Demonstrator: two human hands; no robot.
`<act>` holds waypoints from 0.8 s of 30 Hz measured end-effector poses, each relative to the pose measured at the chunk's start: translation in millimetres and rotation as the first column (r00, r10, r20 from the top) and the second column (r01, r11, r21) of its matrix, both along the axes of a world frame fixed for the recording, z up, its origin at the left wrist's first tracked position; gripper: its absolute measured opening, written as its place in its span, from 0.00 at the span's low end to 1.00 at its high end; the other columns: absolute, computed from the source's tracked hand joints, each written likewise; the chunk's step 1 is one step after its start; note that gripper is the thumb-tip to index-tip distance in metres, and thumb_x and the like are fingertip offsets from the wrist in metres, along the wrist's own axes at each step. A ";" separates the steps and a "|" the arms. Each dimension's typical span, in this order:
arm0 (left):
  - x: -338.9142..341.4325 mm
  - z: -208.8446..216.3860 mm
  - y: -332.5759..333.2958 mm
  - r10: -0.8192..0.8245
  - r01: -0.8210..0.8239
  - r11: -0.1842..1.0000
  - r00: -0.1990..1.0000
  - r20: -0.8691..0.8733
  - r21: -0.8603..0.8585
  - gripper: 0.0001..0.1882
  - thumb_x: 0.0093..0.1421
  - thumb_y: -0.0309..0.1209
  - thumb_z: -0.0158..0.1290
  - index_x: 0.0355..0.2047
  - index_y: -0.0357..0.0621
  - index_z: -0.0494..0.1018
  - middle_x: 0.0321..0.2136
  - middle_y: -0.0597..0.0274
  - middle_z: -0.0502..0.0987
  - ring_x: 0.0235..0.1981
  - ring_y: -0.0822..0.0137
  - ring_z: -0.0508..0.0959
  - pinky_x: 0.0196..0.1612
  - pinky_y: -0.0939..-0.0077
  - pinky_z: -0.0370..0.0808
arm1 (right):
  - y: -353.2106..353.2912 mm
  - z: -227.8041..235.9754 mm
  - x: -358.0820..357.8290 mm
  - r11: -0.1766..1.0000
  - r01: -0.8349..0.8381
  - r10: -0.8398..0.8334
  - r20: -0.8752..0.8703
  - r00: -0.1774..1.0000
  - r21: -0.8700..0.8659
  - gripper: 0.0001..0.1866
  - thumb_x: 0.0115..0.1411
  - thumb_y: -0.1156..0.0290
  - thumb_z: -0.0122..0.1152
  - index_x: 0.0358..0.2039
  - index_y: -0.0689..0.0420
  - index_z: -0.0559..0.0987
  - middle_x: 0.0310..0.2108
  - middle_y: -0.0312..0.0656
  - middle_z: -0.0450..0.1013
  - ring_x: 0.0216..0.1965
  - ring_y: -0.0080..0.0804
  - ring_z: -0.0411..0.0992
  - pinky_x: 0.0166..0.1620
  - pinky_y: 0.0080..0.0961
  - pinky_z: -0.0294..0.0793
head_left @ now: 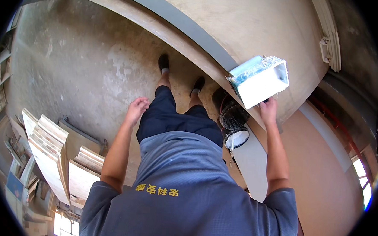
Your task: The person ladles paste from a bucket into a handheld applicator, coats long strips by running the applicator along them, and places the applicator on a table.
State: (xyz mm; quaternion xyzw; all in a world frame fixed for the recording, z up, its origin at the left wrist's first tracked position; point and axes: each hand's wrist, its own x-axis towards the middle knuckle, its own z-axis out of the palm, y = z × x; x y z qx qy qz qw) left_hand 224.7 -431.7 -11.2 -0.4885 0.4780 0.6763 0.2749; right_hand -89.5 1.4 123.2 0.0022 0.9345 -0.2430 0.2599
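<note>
My right hand [268, 110] is closed at the near lower edge of a white, box-shaped container [263, 85], by what looks like a handle. Pale, crusted residue coats the container's rim and its blue-green side, and a hollow opening shows at its right end. It is above the edge of a large, pale board [262, 32]; whether it touches the board I cannot tell. My left hand [137, 109] hangs beside my dark shorts, its fingers loosely bent and nothing in them.
Two dark buckets stand right of my legs: one stained [234, 116], one with white inside [238, 138]. A long grey strip [181, 19] runs along the board's edge. Stacked boards [46, 149] are at the left. A brown panel [322, 180] lies at the right.
</note>
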 end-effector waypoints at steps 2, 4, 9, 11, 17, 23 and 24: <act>4.9 0.5 -0.5 0.028 -0.028 1.000 0.999 0.016 0.014 0.14 0.65 0.35 0.45 0.48 0.42 0.71 0.38 0.63 0.79 0.37 0.71 0.77 0.43 0.77 0.72 | -24.5 3.2 -7.3 0.999 -0.044 0.044 -0.027 0.999 0.007 0.15 0.50 0.67 0.63 0.29 0.70 0.76 0.19 0.53 0.72 0.21 0.37 0.72 0.31 0.32 0.71; 7.4 0.7 -2.0 0.049 -0.049 0.999 0.999 0.022 0.022 0.14 0.66 0.34 0.45 0.48 0.42 0.71 0.39 0.62 0.79 0.37 0.71 0.77 0.42 0.78 0.72 | -57.3 10.4 -16.7 0.987 -0.089 0.092 -0.019 0.996 0.137 0.16 0.50 0.66 0.62 0.30 0.69 0.76 0.20 0.55 0.73 0.22 0.46 0.73 0.31 0.36 0.71; 6.9 -2.8 -4.7 0.129 -0.129 0.990 0.992 0.007 0.053 0.14 0.65 0.34 0.46 0.47 0.42 0.71 0.40 0.61 0.79 0.38 0.71 0.77 0.43 0.78 0.72 | -126.7 0.5 -41.1 0.985 -0.142 0.143 -0.005 0.990 0.094 0.17 0.51 0.63 0.62 0.32 0.67 0.77 0.20 0.55 0.72 0.23 0.48 0.73 0.31 0.38 0.71; 6.1 -2.5 -7.0 0.170 -0.169 0.983 0.985 0.001 0.064 0.14 0.65 0.34 0.47 0.47 0.43 0.71 0.40 0.61 0.79 0.38 0.71 0.77 0.43 0.78 0.72 | -179.1 10.1 -53.2 0.975 -0.201 0.205 -0.040 0.978 0.094 0.16 0.52 0.64 0.61 0.34 0.65 0.77 0.20 0.53 0.73 0.22 0.45 0.73 0.30 0.38 0.70; 9.7 -6.0 -15.2 0.186 -0.184 0.982 0.982 -0.043 0.040 0.13 0.64 0.34 0.47 0.47 0.43 0.72 0.40 0.61 0.79 0.38 0.71 0.78 0.42 0.78 0.72 | -304.2 -21.3 -99.5 0.921 -0.388 0.377 -0.171 0.910 -0.034 0.17 0.53 0.61 0.60 0.35 0.63 0.79 0.25 0.53 0.76 0.26 0.41 0.74 0.36 0.37 0.73; 10.2 -2.5 -16.3 0.232 -0.231 0.973 0.972 -0.038 0.023 0.14 0.63 0.34 0.49 0.47 0.43 0.72 0.39 0.62 0.79 0.38 0.71 0.77 0.42 0.77 0.72 | -326.1 -14.3 -103.4 0.877 -0.460 0.449 -0.105 0.887 -0.139 0.20 0.52 0.58 0.58 0.38 0.63 0.78 0.30 0.57 0.75 0.34 0.52 0.74 0.40 0.40 0.73; 9.5 -1.7 -15.3 0.212 -0.212 0.977 0.976 -0.043 0.016 0.14 0.63 0.35 0.49 0.47 0.43 0.72 0.40 0.62 0.79 0.39 0.71 0.78 0.42 0.77 0.72 | -316.9 -17.5 -99.3 0.880 -0.454 0.442 -0.105 0.891 -0.141 0.20 0.52 0.58 0.58 0.38 0.63 0.78 0.30 0.57 0.75 0.34 0.52 0.74 0.40 0.40 0.73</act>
